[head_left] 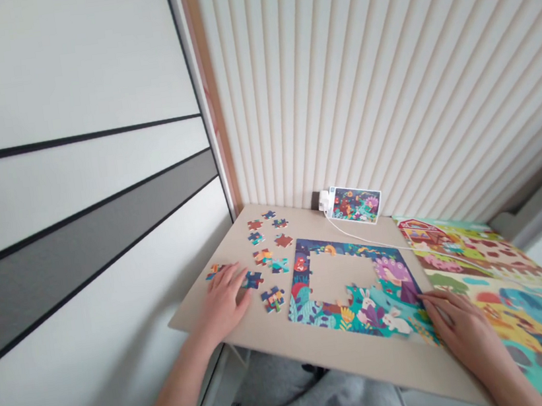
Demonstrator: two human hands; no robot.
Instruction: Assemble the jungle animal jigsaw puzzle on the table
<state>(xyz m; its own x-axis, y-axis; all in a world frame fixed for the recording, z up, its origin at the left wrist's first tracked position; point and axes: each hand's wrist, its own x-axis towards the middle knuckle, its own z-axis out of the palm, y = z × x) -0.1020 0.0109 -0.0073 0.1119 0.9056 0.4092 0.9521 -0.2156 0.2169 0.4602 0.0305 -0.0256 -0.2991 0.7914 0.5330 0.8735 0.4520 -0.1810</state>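
Note:
A jigsaw puzzle [335, 329] lies on the table, its colourful border joined and its middle showing bare tabletop. My left hand [222, 306] rests with fingers spread over loose pieces at the table's left side. Under its fingertips is an orange-and-blue puzzle piece [214, 270], partly covered. Beside the same hand lies a dark blue puzzle piece [254, 280], and a multicoloured cluster of pieces [274, 299] is just to its right. My right hand [459, 324] lies with fingers stretched out, touching the puzzle's right edge; its thumb is partly hidden.
Several loose pieces [283, 240] are scattered left of the puzzle. A small reference picture [355, 205] leans at the back near a white charger [323, 201] with a cable [355, 235] crossing the table. Farm and animal puzzles [540, 314] lie at right. A pleated blind [334, 75] stands behind.

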